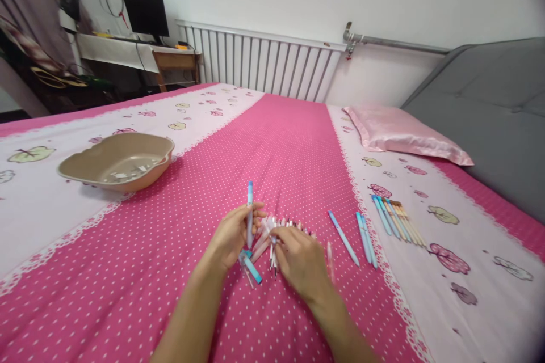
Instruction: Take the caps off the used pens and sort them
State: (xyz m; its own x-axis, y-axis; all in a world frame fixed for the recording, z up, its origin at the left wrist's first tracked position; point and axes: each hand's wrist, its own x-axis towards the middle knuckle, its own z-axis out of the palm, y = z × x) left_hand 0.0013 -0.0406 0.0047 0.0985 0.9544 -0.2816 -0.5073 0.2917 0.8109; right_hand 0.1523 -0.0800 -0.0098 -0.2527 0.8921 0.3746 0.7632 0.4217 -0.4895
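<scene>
My left hand [233, 232] is closed around a light blue pen [250, 198], which stands upright with its darker blue end on top. To its right, my right hand [300, 258] has its fingers pinched together over a pile of pen parts [266, 229]. What its fingertips grip, if anything, is hidden. White pen refills [273, 260] with dark tips show just under those fingers. Below my left hand lie bright blue pen pieces [251, 266], with thin clear parts beside them. A clear pink pen barrel [329, 258] rests right of my right hand.
A single blue pen [344, 238], a pair of blue pens [367, 239] and a row of several blue and brown pens [398, 221] lie to the right. A beige basin [117, 161] with small pieces inside sits at left on the bedspread [293, 142]. A pink pillow [404, 133] is farther right.
</scene>
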